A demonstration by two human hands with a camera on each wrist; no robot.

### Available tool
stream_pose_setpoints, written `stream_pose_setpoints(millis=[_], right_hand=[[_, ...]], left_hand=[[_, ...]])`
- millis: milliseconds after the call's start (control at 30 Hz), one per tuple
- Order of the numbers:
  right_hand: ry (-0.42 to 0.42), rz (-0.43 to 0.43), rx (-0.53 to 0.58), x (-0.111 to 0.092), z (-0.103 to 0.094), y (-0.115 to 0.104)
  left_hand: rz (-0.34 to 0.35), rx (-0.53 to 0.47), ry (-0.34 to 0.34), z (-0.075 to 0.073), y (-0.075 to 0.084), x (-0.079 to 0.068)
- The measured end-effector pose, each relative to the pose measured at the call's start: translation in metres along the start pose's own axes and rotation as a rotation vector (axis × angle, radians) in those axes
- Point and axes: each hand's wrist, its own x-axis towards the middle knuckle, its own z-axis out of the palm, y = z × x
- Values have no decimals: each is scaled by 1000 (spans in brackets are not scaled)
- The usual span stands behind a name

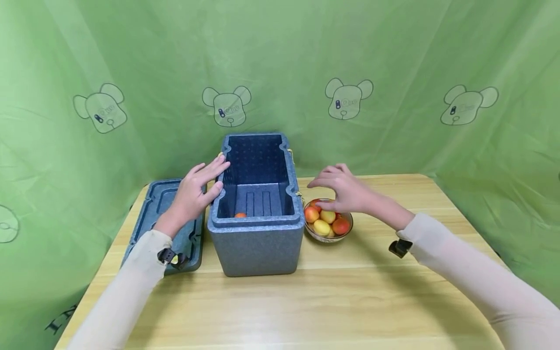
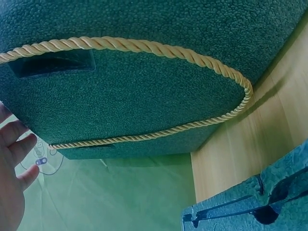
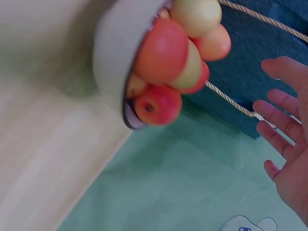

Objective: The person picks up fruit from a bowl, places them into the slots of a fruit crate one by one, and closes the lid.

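Note:
A deep grey foam box [image 1: 261,250] stands uncovered at mid-table, with an orange-red round fruit [image 1: 240,215] on its floor near the front. My left hand [image 1: 195,191] is at the box's left rim, fingers spread and fairly straight along the edge. Over a patterned bowl [image 1: 328,239] to the right of the box hovers my right hand [image 1: 343,190], its fingers loosely bent and nothing between them. Inside the bowl are several small fruits, among them a yellow one [image 1: 321,227] and a red apple [image 3: 158,105]. In the right wrist view, this hand is apart from the fruit.
The box's foam lid [image 1: 153,209] lies on the wooden table [image 1: 262,311] at the left, partly under my left forearm. A twisted yellow rope [image 2: 144,45] loops along the box's side. Behind the table hangs a green curtain [image 1: 280,58] with bear-head drawings.

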Motion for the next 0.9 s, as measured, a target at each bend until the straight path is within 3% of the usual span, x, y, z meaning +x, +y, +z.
stream_pose_setpoints(millis=[400, 900], right_hand=[[-37, -22, -87, -11, 28, -17], [-49, -38, -132, -10, 40, -17]], left_hand=[[-8, 4, -8, -1, 0, 0], [-4, 2, -8, 1, -2, 1]])
